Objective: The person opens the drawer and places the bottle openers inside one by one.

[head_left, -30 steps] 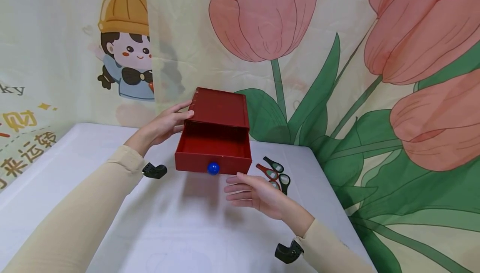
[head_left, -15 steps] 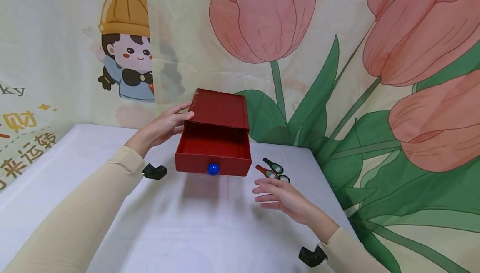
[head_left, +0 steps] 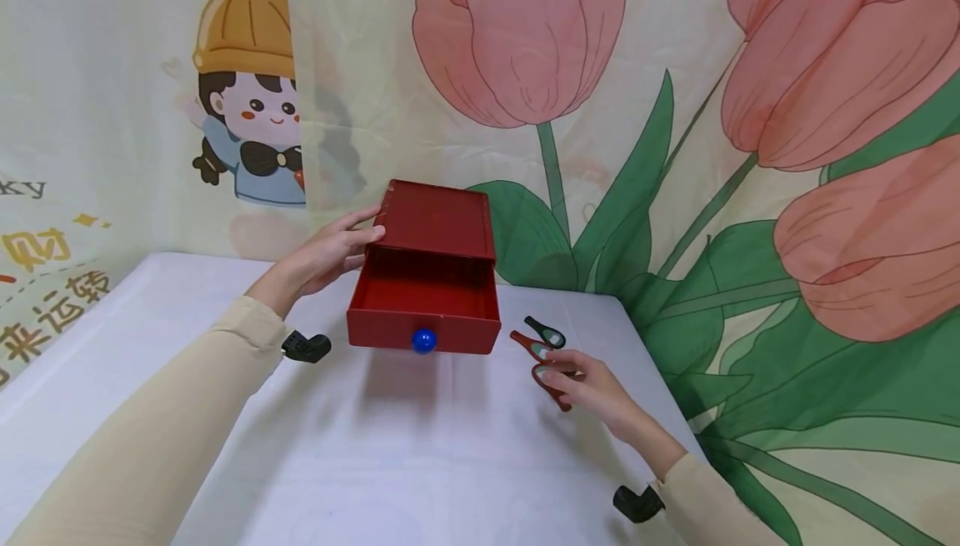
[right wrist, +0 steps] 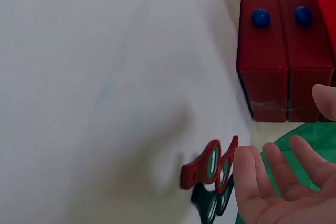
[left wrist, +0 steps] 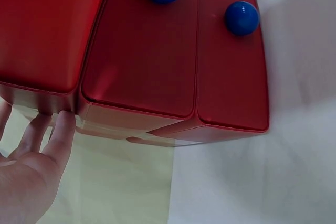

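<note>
A dark red box of stacked drawers (head_left: 438, 217) stands toward the back of the table, its top drawer (head_left: 382, 329) pulled out and showing a bare inside. My left hand (head_left: 326, 254) rests against the box's left side; its fingertips touch that side in the left wrist view. Over several small paddle-shaped pieces with oval windows, red (head_left: 552, 388) and dark green-black (head_left: 551, 333), reaches my right hand (head_left: 600, 392). It partly covers them. In the right wrist view its fingers (right wrist: 286, 169) are loosely bent beside the red pieces (right wrist: 202, 166) and dark pieces (right wrist: 207, 203), gripping none.
Blue ball knobs (head_left: 424, 341) stick out from the drawer fronts. The lower drawers (left wrist: 228, 77) are pushed in. A white cloth covers the table (head_left: 420, 463), whose right edge runs close past my right forearm. A printed tulip curtain (head_left: 525, 37) hangs right behind it.
My right hand has moved right, away from beneath the drawer front, and then forward over the small pieces. The left hand and the box have stayed in place.
</note>
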A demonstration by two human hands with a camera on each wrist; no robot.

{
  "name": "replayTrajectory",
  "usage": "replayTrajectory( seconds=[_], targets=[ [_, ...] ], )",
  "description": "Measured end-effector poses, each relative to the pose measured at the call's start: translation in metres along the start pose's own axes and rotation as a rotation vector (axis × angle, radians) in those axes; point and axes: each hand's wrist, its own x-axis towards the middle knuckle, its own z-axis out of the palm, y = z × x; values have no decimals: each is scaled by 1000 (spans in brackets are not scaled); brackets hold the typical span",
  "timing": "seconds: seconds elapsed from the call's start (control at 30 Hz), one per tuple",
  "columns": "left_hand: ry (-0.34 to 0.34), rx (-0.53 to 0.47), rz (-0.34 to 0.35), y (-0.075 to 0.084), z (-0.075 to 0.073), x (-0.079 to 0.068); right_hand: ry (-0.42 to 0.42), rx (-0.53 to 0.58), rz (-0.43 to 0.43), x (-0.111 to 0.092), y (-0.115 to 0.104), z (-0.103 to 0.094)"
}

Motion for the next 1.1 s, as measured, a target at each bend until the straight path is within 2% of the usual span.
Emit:
replayTrajectory(
  seconds=[0.17, 0.5, 0.8, 1.1],
  targets=[
    [3, -1, 5, -1, 1, 1, 54, -53, -27, 6, 12, -1],
    [6, -2, -4, -3, 1, 0, 128, -219, -14, 15, 37, 1],
    [11, -7, -5, -1, 4, -1, 127, -292, -27, 23, 47, 2],
    [23, -7, -1, -2, 1, 0, 114, -335, -65, 24, 43, 5]
  ],
)
